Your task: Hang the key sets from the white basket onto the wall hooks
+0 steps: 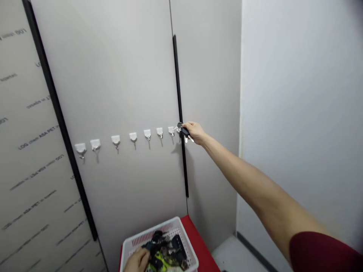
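My right hand [195, 132] is stretched out to the cabinet door, its fingers closed on a bunch of keys [185, 131] with black heads and a metal ring. The keys are at the right end of a row of white adhesive hooks [133, 136], close to the last ones and in front of the black door handle [178, 79]. Below, my left hand [137, 260] reaches into a white plastic basket [129, 245], fingers curled against dark items. What it grips, if anything, is hidden. Black and yellow-green small items [161, 260] fill the basket.
The basket stands on a red surface [198, 241] against the cabinet. A second long black handle [56, 109] runs down the left, beside a panel with printed film [34, 143]. A plain pale wall [297, 94] closes off the right side.
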Tool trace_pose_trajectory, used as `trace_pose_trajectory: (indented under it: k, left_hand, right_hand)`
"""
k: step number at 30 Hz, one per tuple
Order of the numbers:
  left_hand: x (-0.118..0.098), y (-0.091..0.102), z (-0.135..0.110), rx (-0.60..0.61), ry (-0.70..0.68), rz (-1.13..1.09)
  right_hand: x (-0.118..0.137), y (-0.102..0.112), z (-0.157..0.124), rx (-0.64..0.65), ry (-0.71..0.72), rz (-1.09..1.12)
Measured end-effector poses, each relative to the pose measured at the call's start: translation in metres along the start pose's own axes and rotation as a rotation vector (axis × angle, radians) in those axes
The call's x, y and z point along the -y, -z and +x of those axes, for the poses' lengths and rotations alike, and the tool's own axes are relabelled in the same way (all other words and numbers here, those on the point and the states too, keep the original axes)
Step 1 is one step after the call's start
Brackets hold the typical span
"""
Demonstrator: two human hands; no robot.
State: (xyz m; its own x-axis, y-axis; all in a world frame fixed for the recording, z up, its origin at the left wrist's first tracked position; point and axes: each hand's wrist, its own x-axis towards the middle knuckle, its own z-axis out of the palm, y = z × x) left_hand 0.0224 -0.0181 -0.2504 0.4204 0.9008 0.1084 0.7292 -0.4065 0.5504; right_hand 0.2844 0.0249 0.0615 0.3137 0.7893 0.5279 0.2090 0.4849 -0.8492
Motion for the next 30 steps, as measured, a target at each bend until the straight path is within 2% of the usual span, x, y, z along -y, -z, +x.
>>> trace_pose_trajectory:
  k: [2,4,10,12,14,17,18,20,22,25,27,30]
  left_hand:
    - [-0.006,0.004,-0.008,-0.054,0.006,-0.084]
    - [-0.011,0.009,-0.013,-0.113,0.019,-0.161]
    - [-0.005,0.006,-0.018,-0.212,0.147,-0.267]
    - [-0.003,0.002,-0.021,-0.231,0.162,-0.290]
    - [-0.003,0.001,-0.022,-0.274,0.162,-0.345]
    - [-0.007,0.015,-0.011,-0.342,0.217,-0.559]
    - [-0.012,0.027,-0.003,-0.345,0.247,-0.658]
    - [-0.029,0.060,0.016,-0.309,0.271,-0.854]
    - [-0.057,0.101,0.035,-0.250,0.200,-0.998]
    - [-0.103,0.153,0.055,-0.145,0.045,-1.043]
    - [-0.124,0.173,0.061,-0.100,-0.024,-1.036]
    - [-0.133,0.183,0.062,-0.061,-0.080,-1.040]
  right_hand:
    - [-0.013,-0.005,-0.026,0.111,-0.032,0.008]
    - [-0.041,-0.013,-0.058,0.222,-0.101,-0.015]
    - [-0.161,-0.038,-0.167,0.473,-0.403,-0.172]
    - [-0.190,-0.041,-0.189,0.619,-0.479,-0.229]
    - [-0.204,-0.041,-0.195,0.629,-0.516,-0.247]
    - [-0.195,-0.043,-0.176,0.419,-0.561,-0.118]
    - [-0.185,-0.046,-0.166,0.363,-0.577,-0.033]
    - [-0.157,-0.056,-0.143,0.334,-0.586,0.159]
    - [-0.125,-0.071,-0.123,0.400,-0.548,0.341]
    - [-0.078,-0.095,-0.101,0.563,-0.455,0.505]
    - [-0.055,-0.108,-0.094,0.640,-0.397,0.545]
    - [-0.038,-0.120,-0.093,0.684,-0.347,0.556]
